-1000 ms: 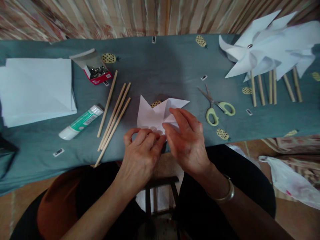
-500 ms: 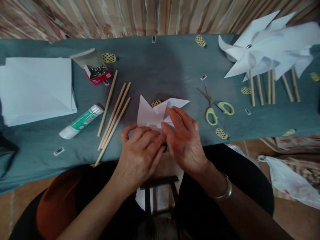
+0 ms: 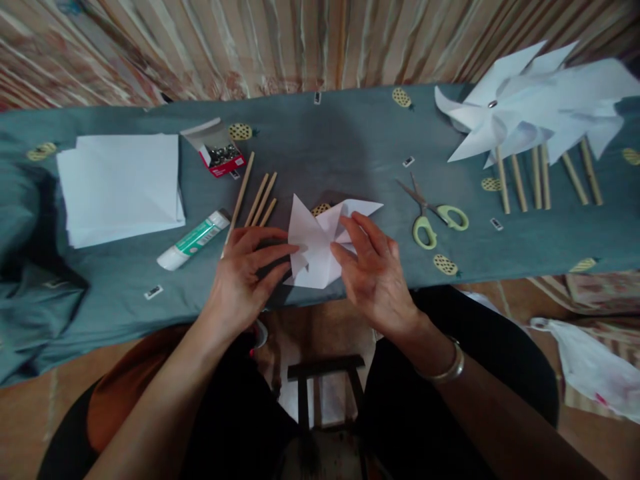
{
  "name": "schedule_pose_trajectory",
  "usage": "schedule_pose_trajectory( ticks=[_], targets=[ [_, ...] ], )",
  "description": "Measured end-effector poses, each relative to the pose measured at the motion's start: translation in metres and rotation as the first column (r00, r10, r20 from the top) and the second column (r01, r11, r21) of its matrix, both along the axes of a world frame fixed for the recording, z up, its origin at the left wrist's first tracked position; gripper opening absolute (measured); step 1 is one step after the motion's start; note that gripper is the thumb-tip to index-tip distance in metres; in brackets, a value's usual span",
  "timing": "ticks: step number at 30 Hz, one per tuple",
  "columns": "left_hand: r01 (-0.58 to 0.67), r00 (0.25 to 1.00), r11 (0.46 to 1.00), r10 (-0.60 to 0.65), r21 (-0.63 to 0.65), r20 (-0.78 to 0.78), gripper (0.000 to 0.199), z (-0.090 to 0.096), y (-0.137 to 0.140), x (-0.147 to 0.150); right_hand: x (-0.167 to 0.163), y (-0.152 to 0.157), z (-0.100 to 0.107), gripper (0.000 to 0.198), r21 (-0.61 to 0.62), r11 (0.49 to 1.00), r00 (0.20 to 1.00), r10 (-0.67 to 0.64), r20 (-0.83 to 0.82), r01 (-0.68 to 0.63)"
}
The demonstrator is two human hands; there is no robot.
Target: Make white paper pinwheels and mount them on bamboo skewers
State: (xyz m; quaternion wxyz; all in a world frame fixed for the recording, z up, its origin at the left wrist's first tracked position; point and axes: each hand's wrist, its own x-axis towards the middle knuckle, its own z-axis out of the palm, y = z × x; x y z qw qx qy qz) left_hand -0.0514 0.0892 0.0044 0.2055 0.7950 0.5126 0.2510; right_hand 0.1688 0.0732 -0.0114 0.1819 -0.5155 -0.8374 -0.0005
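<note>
A white paper pinwheel, cut and partly folded, lies at the table's front edge between my hands. My right hand pinches its folded-in points near the middle, thumb and fingers pressed on the paper. At the paper's left side is my left hand, fingers stretched and apart, one fingertip touching the sheet. Beneath and behind that hand lie several wooden sticks, their lower ends partly hidden. To the right rest scissors with green handles, blades slightly apart.
A stack of white paper lies left, beside a glue stick and an open red box of small metal fasteners. Several finished pinwheels on sticks lie at the back right. A pleated curtain hangs behind the table.
My left hand has moved left off the pinwheel's lower edge and its fingers have spread, baring the lower part of the paper. My right hand keeps its pinch. The view has shifted slightly.
</note>
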Motion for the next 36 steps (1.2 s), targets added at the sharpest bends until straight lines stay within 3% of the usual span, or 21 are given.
schedule_pose_trajectory(
  ticks=[14, 28, 36],
  targets=[
    [-0.030, 0.998, 0.999, 0.032, -0.033, 0.053, 0.016, -0.006, 0.021, 0.026, 0.000, -0.004, -0.003, 0.030, 0.046, 0.999, 0.999, -0.009, 0.046, 0.006],
    [-0.091, 0.995, 0.996, 0.091, -0.012, 0.035, 0.016, -0.011, 0.026, 0.049, -0.002, -0.006, -0.001, 0.030, -0.066, 0.997, 0.999, -0.048, -0.021, 0.047],
    [-0.107, 0.993, 0.994, 0.107, -0.013, 0.045, 0.015, -0.012, 0.027, 0.055, -0.002, -0.006, 0.000, 0.028, -0.021, 0.999, 0.999, -0.047, 0.018, 0.047]
  ],
)
